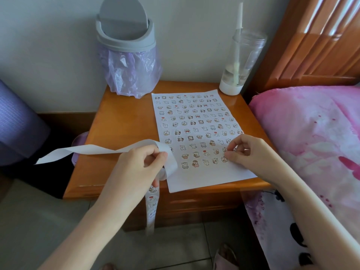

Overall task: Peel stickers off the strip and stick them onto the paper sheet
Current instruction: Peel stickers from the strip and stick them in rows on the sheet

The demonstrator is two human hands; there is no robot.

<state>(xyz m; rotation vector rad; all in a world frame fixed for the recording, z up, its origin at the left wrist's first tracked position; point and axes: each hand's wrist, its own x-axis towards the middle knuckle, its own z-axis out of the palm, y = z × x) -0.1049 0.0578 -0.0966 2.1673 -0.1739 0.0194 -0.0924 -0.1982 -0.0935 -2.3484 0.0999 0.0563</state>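
White strip (101,150) comes in from 9 o'clock and bends over the left hand (140,162). That part looks bare, so I think its stickers are already used. The left hand's fingers are curled shut on the strip, thumb on top, likely to hold it up off the wood so the next sticker is easy to get. From the hand, the rest of the strip hangs down toward 6 o'clock, with little cartoon animals on it.

At the middle sits the paper sheet (206,178) on the wooden table (120,121). It lies flat, good for pressing. Rows of small stickers fill it almost to the bottom.

At 3 o'clock, the right hand (249,152) rests on the sheet's right side. Its thumb and first finger are pinched close, seemingly pressing a sticker down; I cannot see one for sure.
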